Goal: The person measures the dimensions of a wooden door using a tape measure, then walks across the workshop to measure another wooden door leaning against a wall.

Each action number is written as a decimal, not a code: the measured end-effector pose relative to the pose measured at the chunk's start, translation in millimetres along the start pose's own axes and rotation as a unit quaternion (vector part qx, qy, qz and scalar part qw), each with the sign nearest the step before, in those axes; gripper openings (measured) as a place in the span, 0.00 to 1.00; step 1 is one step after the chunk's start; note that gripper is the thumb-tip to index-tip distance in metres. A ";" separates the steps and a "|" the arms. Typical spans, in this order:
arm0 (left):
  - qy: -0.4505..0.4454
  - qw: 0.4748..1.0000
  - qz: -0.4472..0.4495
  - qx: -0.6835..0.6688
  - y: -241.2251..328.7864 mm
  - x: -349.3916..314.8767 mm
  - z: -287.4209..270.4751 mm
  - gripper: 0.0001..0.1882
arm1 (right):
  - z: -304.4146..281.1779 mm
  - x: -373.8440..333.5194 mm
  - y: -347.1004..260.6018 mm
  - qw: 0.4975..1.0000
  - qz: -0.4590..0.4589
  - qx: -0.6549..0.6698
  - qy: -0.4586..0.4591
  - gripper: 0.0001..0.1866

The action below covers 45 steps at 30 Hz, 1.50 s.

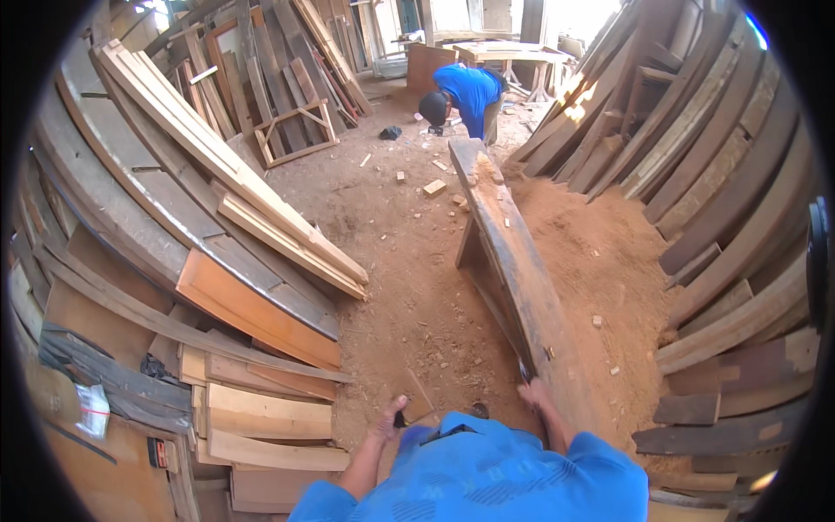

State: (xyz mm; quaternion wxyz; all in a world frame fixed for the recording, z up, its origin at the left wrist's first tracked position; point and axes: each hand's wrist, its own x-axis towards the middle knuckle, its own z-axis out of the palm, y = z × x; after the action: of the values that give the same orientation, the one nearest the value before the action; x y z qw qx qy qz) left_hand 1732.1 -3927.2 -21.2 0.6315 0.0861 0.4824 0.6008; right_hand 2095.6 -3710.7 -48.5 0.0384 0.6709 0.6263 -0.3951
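Note:
My left hand [388, 418] is closed, thumb up, at the left of my body. In it is a dark-handled tool [400, 419]; a thin straight edge shows just beyond, and its kind is not clear. My right hand [534, 394] is closed beside the near left edge of a long wooden workbench [513, 252]. A small thing, partly dark and partly shiny, sticks up from those fingers, too small to name. On the bench top near that hand lies a small yellowish piece [549, 352].
Planks [235, 174] lean along the left, with an orange-brown board [252, 304] among them. More boards [722, 139] line the right. Sawdust [600, 235] and wood offcuts [435, 188] cover the floor. Past the bench, a person in blue [474, 91] bends down; a table [513, 54] stands behind.

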 end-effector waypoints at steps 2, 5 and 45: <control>-0.036 0.998 0.024 -0.041 28.6 27.2 15.3 0.33 | -23.1 72.7 -19.1 0.992 -0.061 -0.063 0.095 0.25; -0.017 0.996 0.050 -0.069 51.5 62.1 4.4 0.32 | -66.7 144.9 -98.1 0.996 -0.049 -0.016 0.070 0.25; -0.018 0.999 -0.023 -0.026 647.5 885.2 -21.4 0.29 | -278.2 761.6 -717.1 0.984 0.060 0.012 0.166 0.27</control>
State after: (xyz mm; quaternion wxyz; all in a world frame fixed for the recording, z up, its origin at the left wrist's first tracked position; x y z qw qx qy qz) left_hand 1113.3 -3021.6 -34.4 0.6560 0.0694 0.4568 0.5968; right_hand 1531.5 -2789.3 19.5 -0.0502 0.7637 0.5781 -0.2829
